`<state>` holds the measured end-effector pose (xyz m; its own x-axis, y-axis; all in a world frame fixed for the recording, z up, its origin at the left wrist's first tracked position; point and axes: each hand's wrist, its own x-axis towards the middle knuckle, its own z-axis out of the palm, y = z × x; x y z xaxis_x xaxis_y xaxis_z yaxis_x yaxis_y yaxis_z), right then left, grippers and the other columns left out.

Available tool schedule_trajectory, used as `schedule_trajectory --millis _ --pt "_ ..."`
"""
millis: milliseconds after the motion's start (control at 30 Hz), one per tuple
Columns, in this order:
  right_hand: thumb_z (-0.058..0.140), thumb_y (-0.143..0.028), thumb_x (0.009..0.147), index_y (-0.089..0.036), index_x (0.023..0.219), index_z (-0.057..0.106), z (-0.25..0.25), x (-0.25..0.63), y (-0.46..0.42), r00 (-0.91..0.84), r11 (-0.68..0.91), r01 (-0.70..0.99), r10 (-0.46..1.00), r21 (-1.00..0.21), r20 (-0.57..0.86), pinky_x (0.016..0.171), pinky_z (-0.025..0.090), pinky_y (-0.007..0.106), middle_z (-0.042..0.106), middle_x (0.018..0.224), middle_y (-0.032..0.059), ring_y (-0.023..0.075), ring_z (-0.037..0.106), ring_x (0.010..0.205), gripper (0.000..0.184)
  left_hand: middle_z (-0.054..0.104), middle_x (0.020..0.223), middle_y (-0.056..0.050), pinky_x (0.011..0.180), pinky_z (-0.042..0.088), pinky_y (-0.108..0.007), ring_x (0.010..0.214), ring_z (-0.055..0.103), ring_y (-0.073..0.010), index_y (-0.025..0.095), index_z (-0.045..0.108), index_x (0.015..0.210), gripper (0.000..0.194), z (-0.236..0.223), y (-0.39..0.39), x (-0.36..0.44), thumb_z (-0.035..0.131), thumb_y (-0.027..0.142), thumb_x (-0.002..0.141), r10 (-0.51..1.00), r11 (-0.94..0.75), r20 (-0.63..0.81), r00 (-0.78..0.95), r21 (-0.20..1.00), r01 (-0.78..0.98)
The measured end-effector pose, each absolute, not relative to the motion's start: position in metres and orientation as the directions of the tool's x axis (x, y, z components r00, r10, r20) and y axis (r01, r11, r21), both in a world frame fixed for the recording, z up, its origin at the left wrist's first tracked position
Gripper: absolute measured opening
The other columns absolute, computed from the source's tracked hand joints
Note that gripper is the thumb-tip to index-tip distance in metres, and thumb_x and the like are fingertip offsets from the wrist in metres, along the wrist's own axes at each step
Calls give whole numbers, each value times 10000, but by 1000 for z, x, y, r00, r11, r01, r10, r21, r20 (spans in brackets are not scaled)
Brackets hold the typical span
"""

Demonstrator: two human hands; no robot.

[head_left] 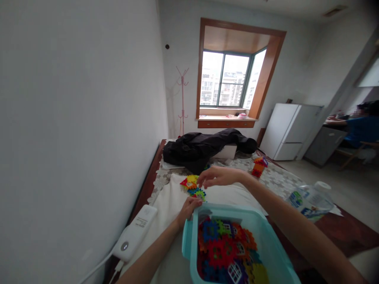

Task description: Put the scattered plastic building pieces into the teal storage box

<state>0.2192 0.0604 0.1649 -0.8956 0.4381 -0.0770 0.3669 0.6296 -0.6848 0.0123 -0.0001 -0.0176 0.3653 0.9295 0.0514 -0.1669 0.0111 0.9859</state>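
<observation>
A light-teal plastic storage bin point(274, 230) stands close in front of me, tilted in view. Inside lie several toothed plastic building blocks point(220, 252) in red, blue, green, orange and yellow, some with window lattices. My left hand point(188, 209) is closed on the bin's far left corner. Beyond the rim, my right hand point(221, 176) hovers over a white cloth point(168, 201), fingers loosely apart and bent downward, with nothing visible in them. Just left of its fingertips, a few loose blocks point(194, 186) in yellow, red, blue and green lie on the cloth.
A small block structure point(259, 167) stands on the patterned tablecloth point(274, 181). Dark clothing point(204, 148) covers the far end. On the right is a large clear bottle point(314, 200); left, a white power strip point(134, 232) with cables. A person in blue point(363, 128) sits far right.
</observation>
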Motion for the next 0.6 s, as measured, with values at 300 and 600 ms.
schedule_trajectory --millis 300,600 --pt "682 -32 833 -203 1538 553 60 179 123 -824 824 566 567 -21 14 1083 553 402 560 1600 151 300 636 1356 737 415 519 30 552 219 -302 530 320 -123 194 556 563 483 2 -1 9 666 609 785 904 -19 50 424 997 -79" --pt "671 -199 920 -156 1286 712 51 179 124 -773 773 634 634 -2 38 889 573 341 738 1274 155 288 750 1075 371 439 534 30 556 268 -286 550 358 -119 190 528 557 461 4 -1 8 667 565 785 904 -20 43 425 998 -60"
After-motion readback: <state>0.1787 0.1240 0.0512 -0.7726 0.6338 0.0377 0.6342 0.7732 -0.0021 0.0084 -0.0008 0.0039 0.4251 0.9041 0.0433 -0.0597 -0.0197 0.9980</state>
